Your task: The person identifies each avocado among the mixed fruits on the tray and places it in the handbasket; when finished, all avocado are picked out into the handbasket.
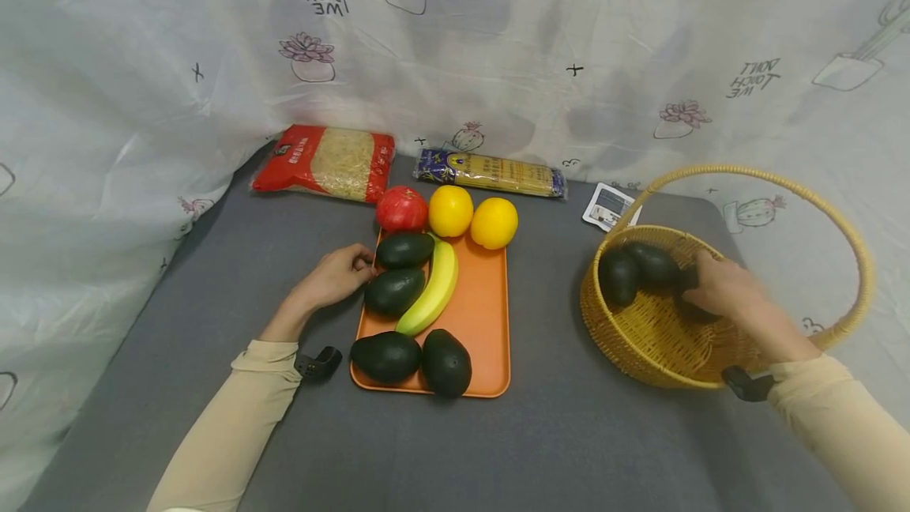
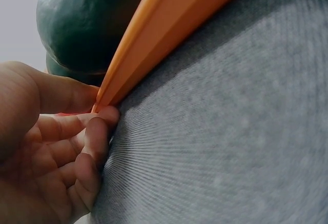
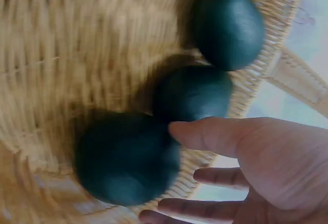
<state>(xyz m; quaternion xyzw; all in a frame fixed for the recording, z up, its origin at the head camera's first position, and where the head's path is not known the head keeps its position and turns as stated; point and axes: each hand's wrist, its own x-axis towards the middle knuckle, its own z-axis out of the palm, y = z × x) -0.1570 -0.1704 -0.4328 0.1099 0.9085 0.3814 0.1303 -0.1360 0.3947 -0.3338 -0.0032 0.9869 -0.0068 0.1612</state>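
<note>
My left hand [image 1: 340,275] pinches the left rim of the orange tray [image 1: 483,314] between thumb and fingers, plainly seen in the left wrist view. On that tray lie several dark green avocados [image 1: 394,292], a banana [image 1: 435,291], a red pomegranate-like fruit [image 1: 401,209] and two yellow round fruits [image 1: 451,211]. Over at the right, my right hand [image 1: 728,287] reaches into a wicker basket [image 1: 657,374]. Three avocados [image 3: 193,93] are inside it. In the right wrist view the thumb and fingers are extended beside the nearest avocado [image 3: 125,160], the thumb tip at its edge.
Behind the tray lie a red bag of dry food [image 1: 334,160] and a pack of noodles [image 1: 490,172]. A small white card [image 1: 607,206] sits near the basket. The basket's tall handle [image 1: 846,235] arches over its right side. A printed curtain [image 1: 498,46] hangs behind the grey table [image 1: 554,433].
</note>
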